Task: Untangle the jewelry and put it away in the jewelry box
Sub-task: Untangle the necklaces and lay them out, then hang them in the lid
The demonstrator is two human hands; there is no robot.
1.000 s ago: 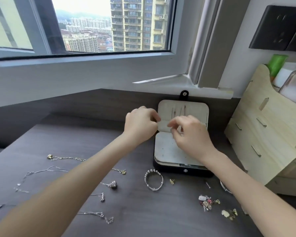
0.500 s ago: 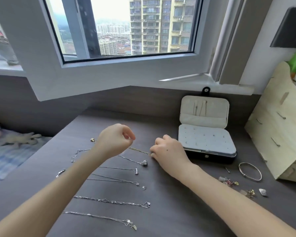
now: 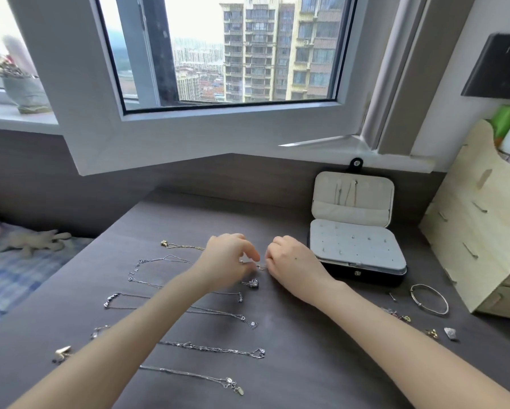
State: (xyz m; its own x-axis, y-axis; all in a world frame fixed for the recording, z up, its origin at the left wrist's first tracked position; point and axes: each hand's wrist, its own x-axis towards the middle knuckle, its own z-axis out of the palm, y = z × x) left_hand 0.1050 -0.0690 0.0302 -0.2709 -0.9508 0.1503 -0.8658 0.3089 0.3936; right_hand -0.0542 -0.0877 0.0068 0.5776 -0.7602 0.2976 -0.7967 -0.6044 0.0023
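The black jewelry box (image 3: 366, 274) stands open at the back right of the dark desk (image 3: 292, 364), its cream lid (image 3: 352, 199) upright with thin chains hanging in it. Several silver necklaces (image 3: 215, 349) lie in rows on the desk. My left hand (image 3: 228, 261) and my right hand (image 3: 292, 262) meet just left of the box, fingers curled, both pinching a thin gold chain (image 3: 183, 247) where its end lies between them. A silver pendant (image 3: 253, 283) sits just below my left hand.
A silver bangle (image 3: 429, 299) and small earrings (image 3: 432, 333) lie right of my right forearm. A wooden organizer (image 3: 478, 228) stands at the right edge. The open window sash (image 3: 79, 137) overhangs the desk's back. A bed with a plush toy (image 3: 32, 240) is left.
Both hands left the jewelry box lid and came down to the desk left of the box. They closed together on the gold chain's end. The view swung left.
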